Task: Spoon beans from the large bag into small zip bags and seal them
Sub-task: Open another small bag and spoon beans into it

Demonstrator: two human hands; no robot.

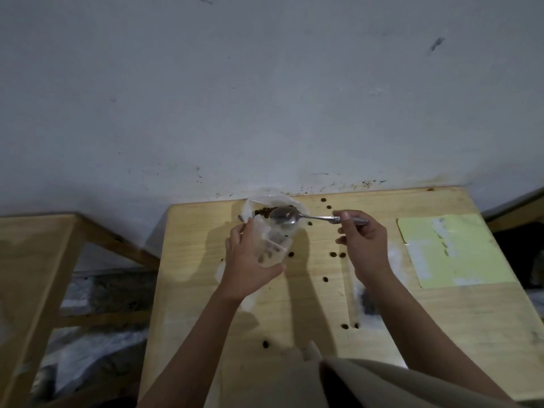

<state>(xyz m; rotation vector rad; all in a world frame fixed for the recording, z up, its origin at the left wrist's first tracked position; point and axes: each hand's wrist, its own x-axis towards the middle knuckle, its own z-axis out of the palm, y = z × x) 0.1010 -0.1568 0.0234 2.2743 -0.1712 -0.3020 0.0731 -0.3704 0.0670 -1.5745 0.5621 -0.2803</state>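
My left hand grips a small clear zip bag, held upright with its mouth open and a few dark beans inside. My right hand pinches the handle of a metal spoon. The spoon's bowl hovers just above the small bag's mouth and looks empty. Behind the spoon, against the wall, stands the large clear bag, open, with dark beans showing in it.
The wooden table carries several loose beans scattered around my hands. A pale yellow sheet lies at the right. More clear plastic lies under my right arm. A wooden frame stands to the left, a gap between.
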